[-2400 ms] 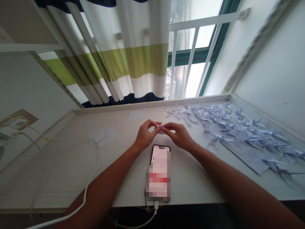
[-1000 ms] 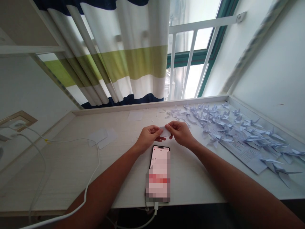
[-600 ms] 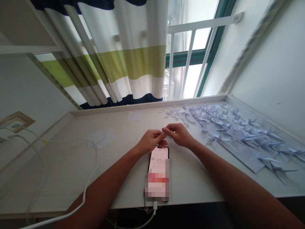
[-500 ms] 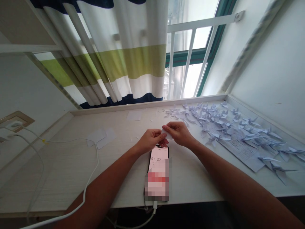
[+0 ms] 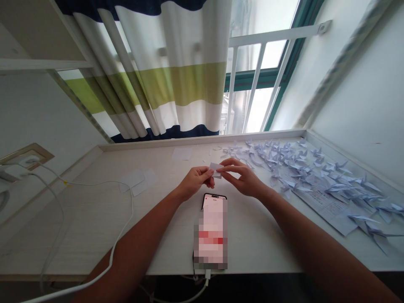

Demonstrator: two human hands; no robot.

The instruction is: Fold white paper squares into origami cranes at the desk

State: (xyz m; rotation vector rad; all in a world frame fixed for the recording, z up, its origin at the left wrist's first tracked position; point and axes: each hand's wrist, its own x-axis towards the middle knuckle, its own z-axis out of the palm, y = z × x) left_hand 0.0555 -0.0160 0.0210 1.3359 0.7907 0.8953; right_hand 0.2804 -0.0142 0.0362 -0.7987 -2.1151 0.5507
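Holding a small white paper piece (image 5: 215,170) in the air just above the desk (image 5: 94,210), between both hands and just beyond the top end of a phone (image 5: 212,227) lying flat near the front edge. Pinching the piece's left edge with the left hand (image 5: 195,182), grip closed on it between thumb and curled fingers. Nipping the right edge with the right hand (image 5: 245,181), grip closed at thumb and forefinger tips, other fingers loosely spread. Working beside a wide scatter of folded paper cranes (image 5: 303,170) on the right, some on a printed sheet (image 5: 325,202); flat paper squares (image 5: 137,182) and a white cable (image 5: 124,227) to the left.
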